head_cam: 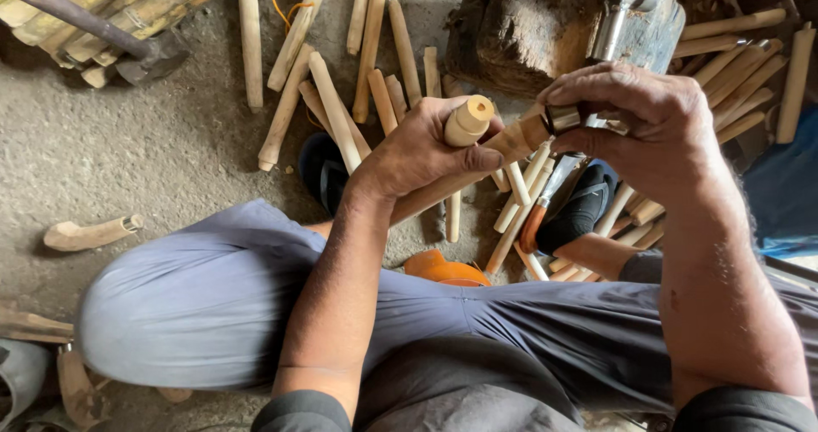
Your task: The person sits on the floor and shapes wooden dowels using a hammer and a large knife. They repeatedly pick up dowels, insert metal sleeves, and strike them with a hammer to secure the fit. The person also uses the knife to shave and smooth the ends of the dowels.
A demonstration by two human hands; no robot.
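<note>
Centrally, a seated person works two wooden handles over the lap. The left hand [417, 155] is curled tight around both: one short handle [468, 121] stands upright from the fist, its round, bored end showing at the top, and a longer handle [477, 164] runs slantwise through the grip, pointing toward two o'clock. At that upper end sits a dark metal ring [562, 118]. The right hand [635, 121] arches over it, thumb and fingertips pinched on the ring and the handle's tip.

At twelve o'clock of the hands stands a rough wooden block [520, 27], with a metal hammer head [626, 10] lying on a smaller block just beside it. From ten to twelve o'clock, loose wooden handles [371, 44] lie scattered on the concrete floor [128, 151]; more are heaped at two o'clock [741, 74]. At ten o'clock, far off, bamboo lengths [94, 19] are stacked beneath a sledgehammer [149, 57].

At five o'clock of the left hand, a knife with an orange grip [541, 215] leans among sticks near black sandals [584, 210]. At eight o'clock, well apart, one curved handle [89, 233] lies alone. An orange object [443, 270] shows between the knees, in grey trousers [213, 296].
</note>
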